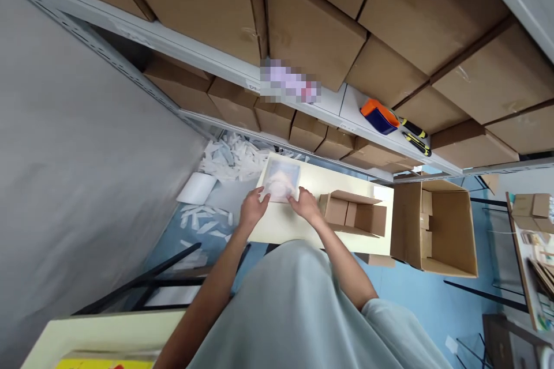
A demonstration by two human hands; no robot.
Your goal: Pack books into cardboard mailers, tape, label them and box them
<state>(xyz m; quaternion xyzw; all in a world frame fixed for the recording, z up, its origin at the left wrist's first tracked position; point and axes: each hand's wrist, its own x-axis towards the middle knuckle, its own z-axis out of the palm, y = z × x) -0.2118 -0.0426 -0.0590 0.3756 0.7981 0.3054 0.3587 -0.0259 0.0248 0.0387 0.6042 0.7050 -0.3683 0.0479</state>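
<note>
A flat, clear plastic package point(283, 174) lies on the pale yellow table, with something whitish and pinkish inside that I cannot make out. My left hand point(253, 207) grips its lower left edge, the thumb on top. At the lower right edge, my right hand point(305, 205) holds it the same way, fingers along the side. To the right of my right hand, an open cardboard box point(354, 214) stands on the same table point(277, 225).
A larger open carton point(448, 228) stands right of the table. Shelves with cardboard boxes point(311, 29) hang over the far side; an orange and blue holder point(380, 116) and utility knives point(416, 143) sit on the shelf edge. White scraps point(236, 155) cover the floor at left beside the wall.
</note>
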